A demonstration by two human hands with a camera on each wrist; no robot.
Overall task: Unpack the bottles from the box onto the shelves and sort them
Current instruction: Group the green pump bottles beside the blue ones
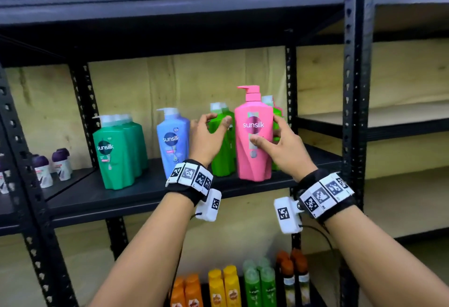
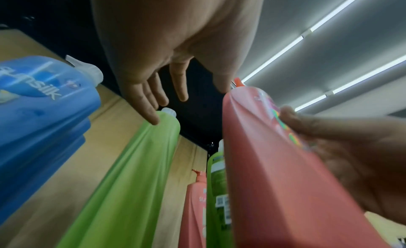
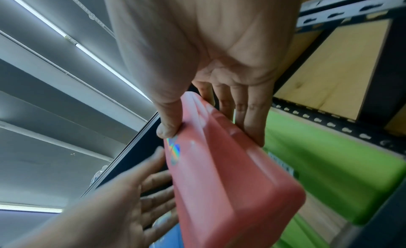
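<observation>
Both my forearms reach forward and up, bare, each wrist strapped with a black band. My right hand [image 1: 281, 144] has a grip on something upright: thumb across its near face, fingers round its right side. My left hand [image 1: 209, 136] sits just left of it, fingers spread and lightly bent, little fingertip [image 2: 153, 119] touching

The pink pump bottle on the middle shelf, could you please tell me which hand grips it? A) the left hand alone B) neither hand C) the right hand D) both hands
C: the right hand has its thumb on the front label and its fingers behind the pink pump bottle, while the left hand is spread open at the light green bottle beside it.
</observation>
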